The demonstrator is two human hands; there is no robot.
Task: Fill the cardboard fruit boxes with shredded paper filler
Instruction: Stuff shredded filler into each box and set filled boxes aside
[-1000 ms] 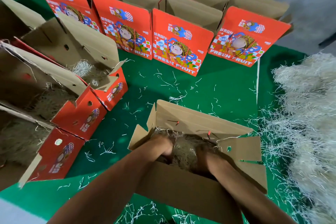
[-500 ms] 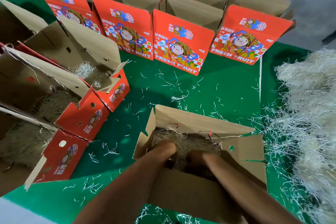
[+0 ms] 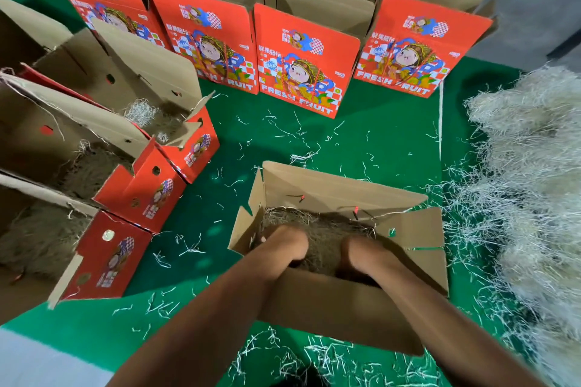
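Green matting (image 3: 361, 148) covers the floor, and everything is laid out on it within arm's reach of whoever is packing. Biggest of all is the heap of pale shredded paper (image 3: 531, 198) along the right side, running out of view at the edge; it sits just beside the work spot, I'd guess so handfuls can be scooped straight across.

Behind stands a row of upright red boxes (image 3: 305, 60) printed "FRESH FRUIT", lids raised, interiors turned away so I cannot tell whether they hold anything. On the left are three filled boxes (image 3: 103, 163) lying open, side by side, with filler showing inside; the nearest is cut off by the frame. They look parked there as the finished lot.

Straight ahead is the open box (image 3: 342, 302) being worked on, flaps splayed outward to keep the mouth wide. A bed of filler (image 3: 317, 229) lies in it, dark in the box's shadow.

Both forearms reach down into it. The left hand (image 3: 287, 243) is at the left of the filler, the right hand (image 3: 358, 253) at the right, probably pressing it flat. The near wall and the wrists hide the fingers, so I cannot tell whether either grip is closed on paper or spread flat.

Loose strands (image 3: 301, 155) litter the matting between the boxes.
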